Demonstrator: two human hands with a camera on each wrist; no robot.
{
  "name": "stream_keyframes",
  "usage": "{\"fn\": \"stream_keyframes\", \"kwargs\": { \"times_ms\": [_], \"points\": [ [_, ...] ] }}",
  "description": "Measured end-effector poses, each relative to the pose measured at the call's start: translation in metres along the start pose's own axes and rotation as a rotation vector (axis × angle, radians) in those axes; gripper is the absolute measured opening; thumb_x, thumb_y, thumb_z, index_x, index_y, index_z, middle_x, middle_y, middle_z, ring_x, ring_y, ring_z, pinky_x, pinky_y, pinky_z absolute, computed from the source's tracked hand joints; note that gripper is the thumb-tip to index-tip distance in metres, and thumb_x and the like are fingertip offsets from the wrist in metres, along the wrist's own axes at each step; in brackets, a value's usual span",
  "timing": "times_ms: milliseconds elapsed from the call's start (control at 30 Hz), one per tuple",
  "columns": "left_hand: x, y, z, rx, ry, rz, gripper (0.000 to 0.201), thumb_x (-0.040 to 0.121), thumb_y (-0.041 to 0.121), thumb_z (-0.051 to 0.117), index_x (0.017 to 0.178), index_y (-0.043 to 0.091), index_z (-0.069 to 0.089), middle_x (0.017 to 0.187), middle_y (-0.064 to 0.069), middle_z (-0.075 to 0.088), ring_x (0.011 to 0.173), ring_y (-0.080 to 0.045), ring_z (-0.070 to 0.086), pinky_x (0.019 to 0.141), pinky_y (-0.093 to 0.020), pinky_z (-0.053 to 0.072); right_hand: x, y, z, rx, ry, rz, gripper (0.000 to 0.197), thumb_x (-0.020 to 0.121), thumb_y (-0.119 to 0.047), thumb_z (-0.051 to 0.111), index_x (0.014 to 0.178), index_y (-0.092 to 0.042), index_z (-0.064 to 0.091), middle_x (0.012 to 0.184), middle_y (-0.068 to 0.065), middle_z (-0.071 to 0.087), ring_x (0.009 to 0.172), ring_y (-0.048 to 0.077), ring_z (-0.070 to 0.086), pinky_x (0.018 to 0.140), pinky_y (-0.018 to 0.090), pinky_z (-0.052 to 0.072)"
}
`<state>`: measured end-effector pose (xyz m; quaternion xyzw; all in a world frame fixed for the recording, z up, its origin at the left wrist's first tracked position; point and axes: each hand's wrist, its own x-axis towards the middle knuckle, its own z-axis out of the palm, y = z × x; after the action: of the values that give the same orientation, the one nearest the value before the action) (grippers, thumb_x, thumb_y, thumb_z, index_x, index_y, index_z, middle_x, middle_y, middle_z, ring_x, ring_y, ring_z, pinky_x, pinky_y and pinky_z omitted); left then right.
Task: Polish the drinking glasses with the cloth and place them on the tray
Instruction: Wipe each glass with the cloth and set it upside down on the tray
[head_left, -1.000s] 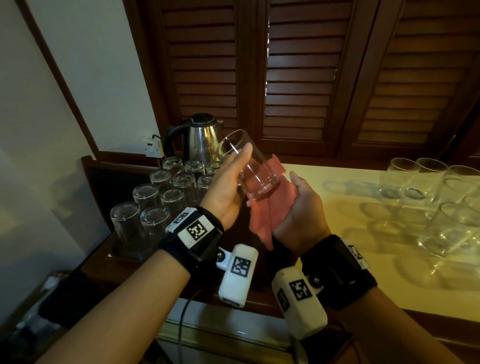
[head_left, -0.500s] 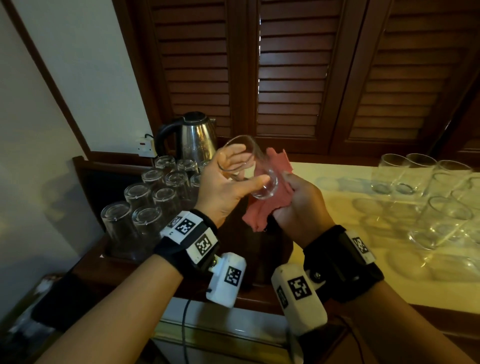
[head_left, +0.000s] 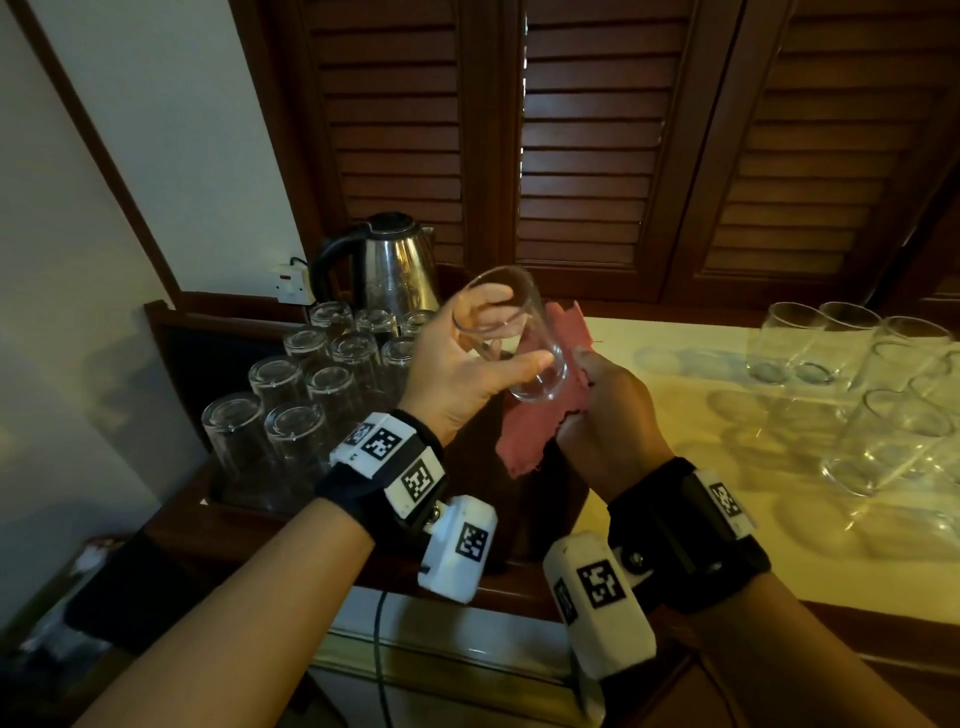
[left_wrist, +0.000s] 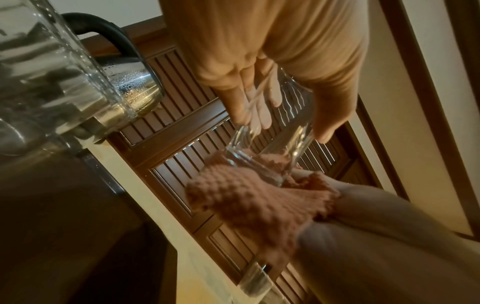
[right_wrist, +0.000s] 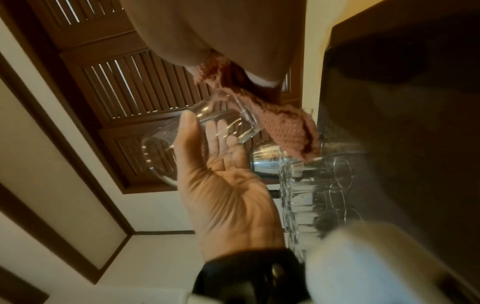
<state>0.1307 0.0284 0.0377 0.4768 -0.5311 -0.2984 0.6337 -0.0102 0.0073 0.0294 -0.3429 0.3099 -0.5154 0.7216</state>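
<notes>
Glass tumbler tilted in my left hand, red cloth pressed to its base by my right.

My left hand is clamped around the glass, fingers wrapped around the far side and thumb along the near wall, mouth tipped toward eleven o'clock, probably so the base faces the cloth. My right hand grips that cloth bunched against the bottom of the glass, with a tail hanging loose toward six o'clock. At nine o'clock, upside-down glasses stand on the dark tray, likely finished ones, with a steel kettle behind them. At three o'clock, more glasses wait upright on the pale counter.
</notes>
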Motion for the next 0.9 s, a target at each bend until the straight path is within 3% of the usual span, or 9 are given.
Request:
{"fn": "stream_keyframes", "kwargs": {
  "times_ms": [100,167,233,467,600,700,767,833,900],
  "points": [
    [-0.011,-0.01,0.002,-0.024,-0.045,-0.001,0.063,0.058,0.009,0.088,0.113,0.023,0.061,0.114,-0.009,0.07,0.106,-0.017,0.07,0.088,-0.028,0.056,0.001,0.0,0.0,0.002,0.002,0.015,0.04,0.105,-0.012,0.044,0.138,0.008,0.049,0.13,0.027,0.062,0.085,0.024,0.064,0.085,0.039,0.058],
    [-0.012,-0.013,-0.001,-0.008,-0.039,0.021,0.064,0.06,0.007,0.087,0.118,0.015,0.061,0.114,-0.011,0.069,0.106,-0.019,0.07,0.088,-0.027,0.056,0.001,0.006,-0.002,-0.001,-0.017,0.058,0.04,0.105,-0.014,0.042,0.139,0.006,0.051,0.117,0.021,0.068,0.095,0.034,0.068,0.089,0.043,0.057],
    [-0.009,-0.012,-0.007,0.05,-0.032,0.041,0.069,0.061,0.006,0.089,0.123,0.008,0.058,0.114,-0.01,0.069,0.106,-0.017,0.069,0.089,-0.027,0.056,-0.001,0.011,-0.004,0.014,-0.046,0.099,0.039,0.106,-0.017,0.038,0.134,0.002,0.057,0.12,0.023,0.069,0.112,0.041,0.066,0.098,0.049,0.054],
    [0.0,-0.001,-0.022,0.088,0.0,0.108,0.078,0.054,0.034,0.087,0.125,0.017,0.057,0.115,-0.002,0.066,0.108,-0.011,0.066,0.095,-0.028,0.054,-0.004,0.002,-0.007,0.024,-0.053,0.108,0.035,0.107,-0.024,0.039,0.128,-0.008,0.062,0.117,0.015,0.073,0.108,0.029,0.071,0.09,0.041,0.056],
    [0.004,0.001,-0.026,0.024,0.029,0.06,0.074,0.056,0.018,0.091,0.122,0.018,0.058,0.114,-0.009,0.064,0.102,-0.012,0.067,0.088,-0.027,0.056,0.005,0.004,-0.008,0.008,0.027,0.148,0.036,0.103,-0.028,0.047,0.132,-0.01,0.058,0.122,0.015,0.071,0.113,0.032,0.068,0.1,0.046,0.051],
    [0.005,0.005,-0.026,0.025,0.036,0.007,0.061,0.07,0.004,0.086,0.121,0.022,0.058,0.107,-0.003,0.06,0.088,-0.001,0.067,0.077,-0.019,0.054,0.009,0.002,-0.004,-0.006,0.108,0.14,0.034,0.103,-0.029,0.05,0.129,-0.008,0.056,0.118,0.014,0.071,0.108,0.03,0.068,0.089,0.043,0.054],
    [0.006,0.009,-0.029,0.081,-0.003,-0.014,0.059,0.071,0.018,0.087,0.12,0.03,0.058,0.105,-0.002,0.056,0.085,0.001,0.065,0.074,-0.021,0.055,0.01,-0.003,-0.001,-0.04,0.154,0.098,0.029,0.104,-0.03,0.05,0.126,-0.012,0.051,0.115,0.013,0.069,0.105,0.03,0.065,0.081,0.043,0.053],
    [0.006,0.013,-0.034,0.178,-0.081,-0.039,0.063,0.06,0.041,0.086,0.117,0.041,0.058,0.105,-0.004,0.057,0.093,-0.011,0.063,0.081,-0.029,0.055,0.009,-0.008,-0.002,-0.105,0.149,0.016,0.029,0.104,-0.033,0.05,0.129,-0.019,0.051,0.125,0.013,0.065,0.11,0.03,0.064,0.092,0.048,0.053],
    [0.006,0.017,-0.04,0.264,-0.18,-0.064,0.065,0.055,0.047,0.084,0.114,0.047,0.057,0.103,-0.001,0.057,0.088,-0.011,0.062,0.079,-0.03,0.054,0.001,-0.012,-0.001,-0.234,0.066,-0.205,0.026,0.105,-0.034,0.044,0.13,-0.032,0.053,0.131,0.006,0.063,0.115,0.023,0.064,0.097,0.045,0.053]
  ]
}}
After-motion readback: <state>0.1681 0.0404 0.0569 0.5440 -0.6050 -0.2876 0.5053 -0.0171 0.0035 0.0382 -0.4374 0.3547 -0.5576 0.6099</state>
